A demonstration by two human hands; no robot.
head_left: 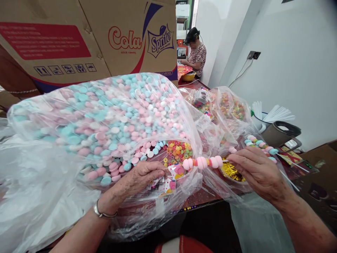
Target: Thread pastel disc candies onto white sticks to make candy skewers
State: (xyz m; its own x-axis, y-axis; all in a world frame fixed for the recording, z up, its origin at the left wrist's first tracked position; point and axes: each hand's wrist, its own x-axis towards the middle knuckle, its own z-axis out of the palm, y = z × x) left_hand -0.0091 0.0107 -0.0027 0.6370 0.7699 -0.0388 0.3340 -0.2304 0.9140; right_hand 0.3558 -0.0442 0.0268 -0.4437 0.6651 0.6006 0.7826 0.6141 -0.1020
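Observation:
My right hand (259, 174) pinches the right end of a thin white stick. Pink puffy candies with small orange and yellow rings between them are threaded on this candy skewer (202, 162). My left hand (143, 174), a metal bangle on its wrist, is closed on a small clear wrapper (177, 171) with a pink and yellow print. The skewer's left end meets the wrapper; I cannot tell how far inside it reaches. More printed wrappers (167, 186) lie just below. Behind the left hand are loose ring candies (177, 151) and a big clear bag of pink, blue and white candies (118, 116).
A cardboard carton (131, 38) stands at the back. A bowl of gold ties (233, 172), finished-looking candy skewers (260, 144), a grey mug (283, 133) and a cup of white sticks (265, 117) are on the right. Another person (196, 56) sits at the far end.

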